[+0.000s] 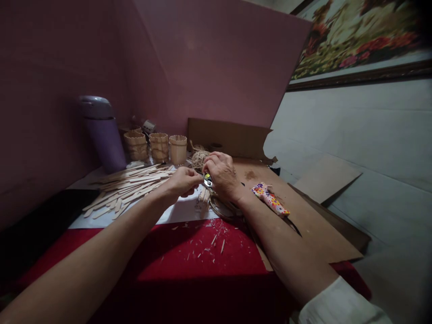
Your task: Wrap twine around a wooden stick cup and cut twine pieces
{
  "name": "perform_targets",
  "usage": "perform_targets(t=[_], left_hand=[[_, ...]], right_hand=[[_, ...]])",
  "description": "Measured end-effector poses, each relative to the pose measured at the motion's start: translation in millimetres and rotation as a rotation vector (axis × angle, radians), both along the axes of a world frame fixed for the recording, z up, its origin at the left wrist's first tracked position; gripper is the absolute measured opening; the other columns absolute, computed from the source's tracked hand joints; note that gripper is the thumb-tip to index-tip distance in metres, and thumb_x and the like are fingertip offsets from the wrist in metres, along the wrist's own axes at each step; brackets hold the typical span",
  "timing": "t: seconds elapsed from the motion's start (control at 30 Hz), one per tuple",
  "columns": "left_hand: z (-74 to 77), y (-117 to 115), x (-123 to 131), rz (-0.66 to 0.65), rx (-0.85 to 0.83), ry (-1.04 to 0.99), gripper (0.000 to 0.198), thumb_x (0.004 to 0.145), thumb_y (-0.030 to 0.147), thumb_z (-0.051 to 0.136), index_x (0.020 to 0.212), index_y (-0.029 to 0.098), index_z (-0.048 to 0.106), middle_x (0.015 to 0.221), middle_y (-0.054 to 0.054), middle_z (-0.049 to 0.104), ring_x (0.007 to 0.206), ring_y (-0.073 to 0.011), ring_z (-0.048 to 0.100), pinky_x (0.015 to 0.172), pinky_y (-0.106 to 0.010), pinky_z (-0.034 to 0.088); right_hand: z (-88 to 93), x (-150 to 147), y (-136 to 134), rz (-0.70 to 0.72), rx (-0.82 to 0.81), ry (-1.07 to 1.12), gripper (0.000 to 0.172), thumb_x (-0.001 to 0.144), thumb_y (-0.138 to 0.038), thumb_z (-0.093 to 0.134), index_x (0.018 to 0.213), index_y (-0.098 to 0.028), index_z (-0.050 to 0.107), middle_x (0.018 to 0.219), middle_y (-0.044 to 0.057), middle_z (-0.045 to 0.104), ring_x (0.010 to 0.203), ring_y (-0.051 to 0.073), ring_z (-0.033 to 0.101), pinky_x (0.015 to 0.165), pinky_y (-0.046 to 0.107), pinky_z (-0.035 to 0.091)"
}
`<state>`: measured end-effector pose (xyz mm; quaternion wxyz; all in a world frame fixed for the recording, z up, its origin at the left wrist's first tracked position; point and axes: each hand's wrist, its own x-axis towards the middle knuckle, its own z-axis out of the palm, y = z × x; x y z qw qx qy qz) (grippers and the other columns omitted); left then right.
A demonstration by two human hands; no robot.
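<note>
My left hand (185,181) is closed in a pinch in the middle of the table, at the tip of a metal tool; what it pinches is too small to make out. My right hand (221,173) wraps around that tool, a pair of pliers or cutters (207,182) with a round pivot and a bit of yellow. Below the hands are short pieces of wooden stick (204,196) on white paper and a ring-shaped brownish object (221,209), partly hidden. To the left lies a spread pile of flat wooden craft sticks (131,186).
Behind stand several stick-covered cups (178,149), a purple flask (104,139) and a ball of twine (199,158). On the cardboard sheet (313,225) at right lies a flower-patterned glue gun (270,199). Wood scraps litter the red cloth (189,265).
</note>
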<state>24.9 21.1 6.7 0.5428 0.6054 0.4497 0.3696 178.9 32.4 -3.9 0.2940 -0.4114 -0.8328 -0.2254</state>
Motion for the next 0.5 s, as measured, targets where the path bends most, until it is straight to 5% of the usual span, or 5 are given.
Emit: perform_targets(t=[0.2, 0.33, 0.5], left_hand=[[-5.6, 3, -1, -0.033, -0.066, -0.005, 0.024, 0.075, 0.014, 0.057, 0.053, 0.015, 0.047, 0.038, 0.007, 0.033, 0.027, -0.0027, 0.025, 0.033, -0.019, 0.010], [-5.9, 5, -2, -0.001, -0.101, -0.106, 0.032, 0.073, 0.012, 0.056, 0.047, 0.017, 0.039, 0.037, 0.007, 0.029, 0.028, -0.0025, 0.024, 0.033, -0.019, 0.009], [-2.8, 9, -7, 0.055, -0.139, -0.281, 0.029, 0.071, 0.010, 0.056, 0.048, 0.016, 0.040, 0.039, 0.008, 0.028, 0.029, -0.0024, 0.023, 0.033, -0.018, 0.009]], right_hand=[[6.5, -5, -4, -0.016, 0.135, -0.128, 0.021, 0.092, -0.026, 0.042, 0.088, -0.014, 0.058, 0.099, 0.011, 0.062, 0.099, 0.022, 0.049, 0.100, 0.039, 0.021], [10.6, -9, -13, 0.020, 0.105, -0.194, 0.024, 0.093, -0.024, 0.037, 0.085, -0.016, 0.058, 0.083, 0.006, 0.062, 0.073, 0.016, 0.050, 0.079, 0.032, 0.031], [8.0, -12, -20, -0.089, -0.047, -0.050, 0.015, 0.085, -0.020, 0.044, 0.087, -0.017, 0.059, 0.078, 0.004, 0.065, 0.061, 0.013, 0.050, 0.058, 0.028, 0.024]])
